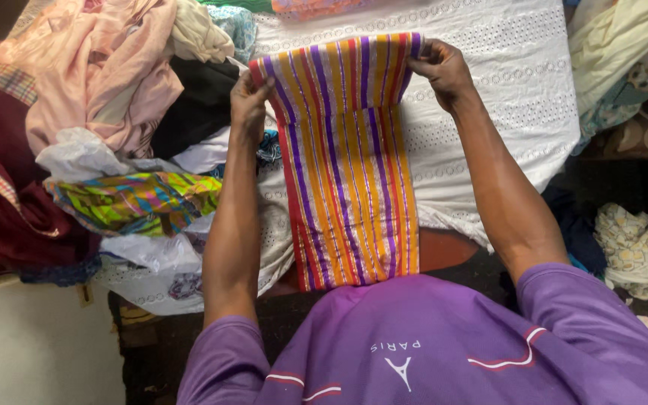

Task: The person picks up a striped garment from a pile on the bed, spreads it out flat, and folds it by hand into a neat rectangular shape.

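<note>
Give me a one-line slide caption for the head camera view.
Both hands, left hand and right hand, hold up a folded striped cloth over a white eyelet sheet.

Lighting even and soft, brightest on the white eyelet cloth (489,90) at top, without glare. Left and bottom edges fall dim. Shadows faint. Focus sharp centrally; slight wide-angle stretching toward the corners.

free: white eyelet cloth (489,90) right | blocked: clothes pile (114,112) left
</note>
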